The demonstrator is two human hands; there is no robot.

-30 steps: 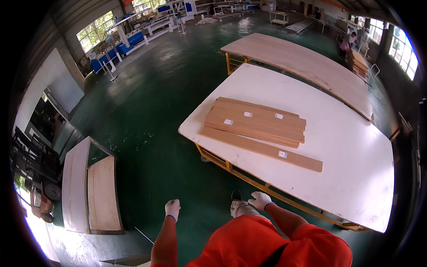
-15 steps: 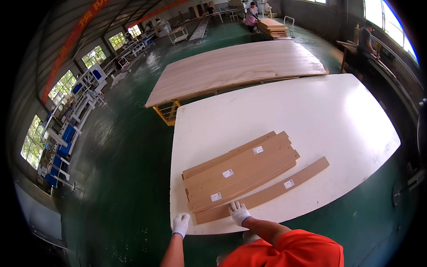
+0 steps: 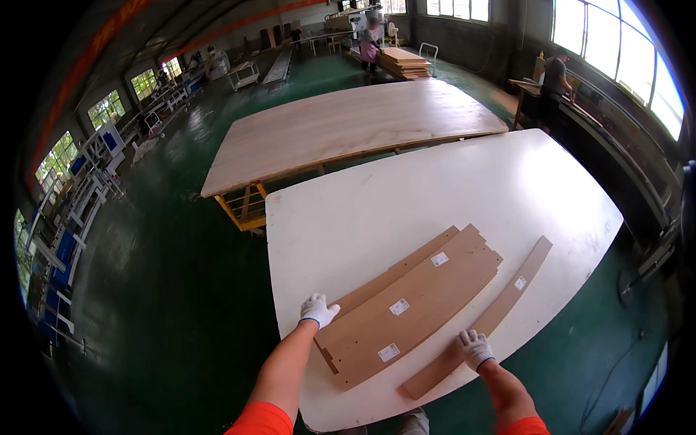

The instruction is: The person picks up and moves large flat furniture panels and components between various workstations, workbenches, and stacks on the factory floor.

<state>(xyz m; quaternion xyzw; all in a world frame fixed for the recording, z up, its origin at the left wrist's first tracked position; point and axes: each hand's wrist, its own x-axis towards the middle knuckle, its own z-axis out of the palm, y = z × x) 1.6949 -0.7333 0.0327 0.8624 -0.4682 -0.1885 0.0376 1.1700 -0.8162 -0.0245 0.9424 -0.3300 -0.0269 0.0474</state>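
A stack of flat brown boards (image 3: pixel 424 290) with small holes and several white labels lies on a large white tabletop (image 3: pixel 362 210). To its right is a separate narrow brown board (image 3: pixel 500 308) bearing one white label (image 3: pixel 520 283). My right hand (image 3: pixel 476 349), in a white knit glove, has its fingers over this narrow board near its lower half; the thumb is hard to make out. At the stack's left end, my gloved left hand (image 3: pixel 319 310) is open, thumb apart, touching or just beside the corner; contact is unclear.
Beyond the white tabletop stands a wood-topped table (image 3: pixel 348 130) on a yellow frame (image 3: pixel 246 206). A person in pink (image 3: pixel 370 47) is by stacked boards (image 3: pixel 404 64) at the back. Another person (image 3: pixel 557 83) works at a right-hand bench. Machines (image 3: pixel 69 246) line the left side.
The narrow board has moved right, away from the stack, and turned steeper with my right hand on it. My left hand has gone from the table's near edge up to the stack's left end.
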